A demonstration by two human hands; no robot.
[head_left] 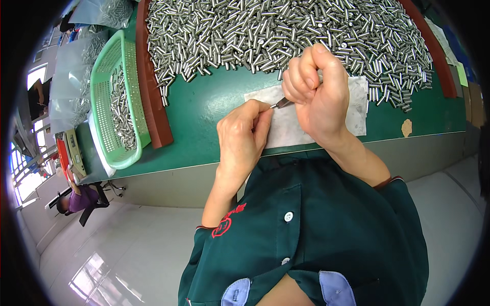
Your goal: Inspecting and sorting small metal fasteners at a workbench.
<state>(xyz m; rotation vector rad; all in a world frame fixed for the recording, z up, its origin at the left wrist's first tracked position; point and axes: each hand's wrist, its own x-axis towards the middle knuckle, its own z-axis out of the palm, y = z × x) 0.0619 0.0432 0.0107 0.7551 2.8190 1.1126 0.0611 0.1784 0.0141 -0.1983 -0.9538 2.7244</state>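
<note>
My left hand [241, 133] is closed in a pinch over the near edge of a white cloth [286, 125]. At its thumb and fingertip a small silver metal piece [274, 106] shows, mostly covered by the fingers. A slim dark-handled tool [284, 103] points at that spot, its end meeting the silver piece. My right hand [319, 92], raised above the cloth, is curled round this tool; most of the handle is hidden in the fist. Just beyond both hands lies a wide heap of short shiny metal pins [286, 35].
Red-brown rails [153, 102] border the heap left and right on the green table [196, 120]. A green plastic basket [117, 160] with more pins stands left, beside clear bags [71, 76] of pins. A tan patch [407, 127] marks the table's front right. A seated person [84, 198] is far left.
</note>
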